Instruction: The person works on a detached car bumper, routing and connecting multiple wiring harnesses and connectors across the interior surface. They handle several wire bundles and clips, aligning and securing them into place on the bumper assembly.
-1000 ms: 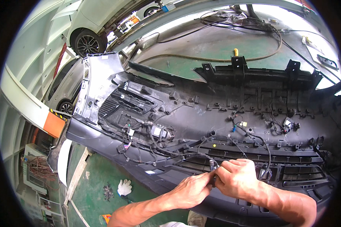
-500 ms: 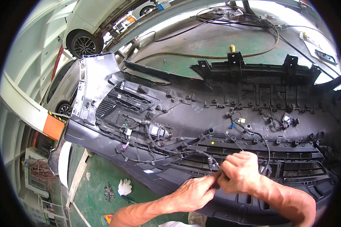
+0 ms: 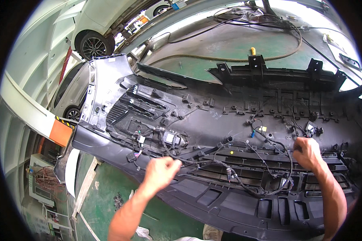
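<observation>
A large black car bumper cover (image 3: 225, 116) lies with its inner side up in front of me, and a black wiring harness (image 3: 245, 186) runs along it in loose curves. My left hand (image 3: 161, 172) is closed at the left part of the harness, beside a boxy module with a white label (image 3: 173, 139). My right hand (image 3: 307, 153) is closed over the harness at the right, below a small sensor with a white label (image 3: 310, 129). The fingers hide the exact grip of both hands. Between them a grey connector (image 3: 229, 173) hangs on the harness near the grille slots.
Mounting brackets (image 3: 256, 66) stand up along the bumper's far edge. Hoses (image 3: 229, 59) lie on the green floor behind it. A wooden strip (image 3: 85, 186) and dark small parts (image 3: 118, 201) lie at the left, near an orange-ended beam (image 3: 61, 132). Cars stand at the far left.
My hands were together over the lower middle of the harness. They have moved apart, the left one to the left and up, the right one to the right and up. The view has shifted slightly.
</observation>
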The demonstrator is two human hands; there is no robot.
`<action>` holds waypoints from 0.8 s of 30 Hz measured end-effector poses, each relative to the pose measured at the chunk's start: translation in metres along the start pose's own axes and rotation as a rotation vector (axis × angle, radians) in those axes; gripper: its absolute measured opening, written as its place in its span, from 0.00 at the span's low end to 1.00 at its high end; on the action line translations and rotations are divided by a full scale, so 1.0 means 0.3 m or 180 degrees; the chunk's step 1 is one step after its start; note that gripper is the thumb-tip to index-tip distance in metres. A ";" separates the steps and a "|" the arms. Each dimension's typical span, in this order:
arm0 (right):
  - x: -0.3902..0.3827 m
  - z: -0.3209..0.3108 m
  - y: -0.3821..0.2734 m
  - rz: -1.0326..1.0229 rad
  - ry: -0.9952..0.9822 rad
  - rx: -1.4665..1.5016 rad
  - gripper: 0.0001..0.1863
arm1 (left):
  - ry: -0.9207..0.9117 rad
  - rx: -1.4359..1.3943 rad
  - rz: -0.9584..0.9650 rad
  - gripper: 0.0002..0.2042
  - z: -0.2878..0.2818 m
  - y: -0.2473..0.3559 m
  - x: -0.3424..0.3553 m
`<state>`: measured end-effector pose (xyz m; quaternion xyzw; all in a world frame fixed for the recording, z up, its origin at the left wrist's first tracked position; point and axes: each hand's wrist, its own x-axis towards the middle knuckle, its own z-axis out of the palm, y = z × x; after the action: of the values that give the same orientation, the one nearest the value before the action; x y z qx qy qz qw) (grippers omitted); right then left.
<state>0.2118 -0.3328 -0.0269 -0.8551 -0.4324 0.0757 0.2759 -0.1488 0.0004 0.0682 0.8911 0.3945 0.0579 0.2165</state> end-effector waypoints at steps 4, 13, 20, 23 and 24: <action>-0.035 0.034 0.187 0.0408 -0.0006 -0.0375 0.10 | -0.0154 0.0896 -0.1281 0.17 -0.112 -0.313 0.191; -0.104 0.099 0.379 0.0621 0.0035 -0.1132 0.09 | 0.1152 0.0950 -0.1326 0.26 -0.179 -0.590 0.370; -0.117 0.095 0.382 0.0779 0.0091 -0.1092 0.05 | 0.1152 0.1009 -0.1581 0.32 -0.130 -0.562 0.468; -0.128 0.086 0.379 0.0819 0.0015 -0.1015 0.04 | 0.1250 0.0061 -0.1649 0.29 -0.128 -0.604 0.468; -0.130 0.084 0.380 0.0799 -0.0018 -0.1005 0.04 | 0.1263 -0.0647 -0.1840 0.28 -0.129 -0.621 0.462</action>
<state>0.2583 -0.4071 -0.1134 -0.9347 -0.3296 0.0432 0.1254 -0.1911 0.2253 0.0132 0.6882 0.6566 0.2050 0.2307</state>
